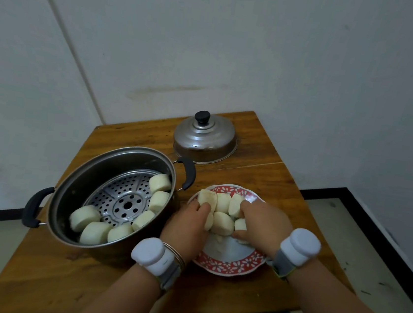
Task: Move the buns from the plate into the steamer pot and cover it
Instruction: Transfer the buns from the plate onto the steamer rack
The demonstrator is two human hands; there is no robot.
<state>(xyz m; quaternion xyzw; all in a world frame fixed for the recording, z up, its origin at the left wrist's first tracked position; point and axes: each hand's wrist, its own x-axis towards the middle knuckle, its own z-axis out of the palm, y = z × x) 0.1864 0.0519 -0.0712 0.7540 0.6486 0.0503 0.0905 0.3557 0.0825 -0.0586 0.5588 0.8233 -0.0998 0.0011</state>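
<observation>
Both hands are down in the pile. The left hand (187, 221) has its fingers wrapped round a pale white steamed bun (207, 197) at the left of the heap; the right hand (262, 222) pinches another small bun (240, 224) at the plate's right side. Between them sit a few more buns on the red-rimmed, flower-patterned round plate (229, 265), near the right edge of the brown wooden table (262, 173). So this looks like mid-transfer: six buns already ring the perforated rack inside the dark metal steamer pot (81, 180), just beside the plate at the table's left. Next call, I'd say: lift both clear and fill the rack's open gap. The domed steel lid (203, 136) waits at the far edge.
</observation>
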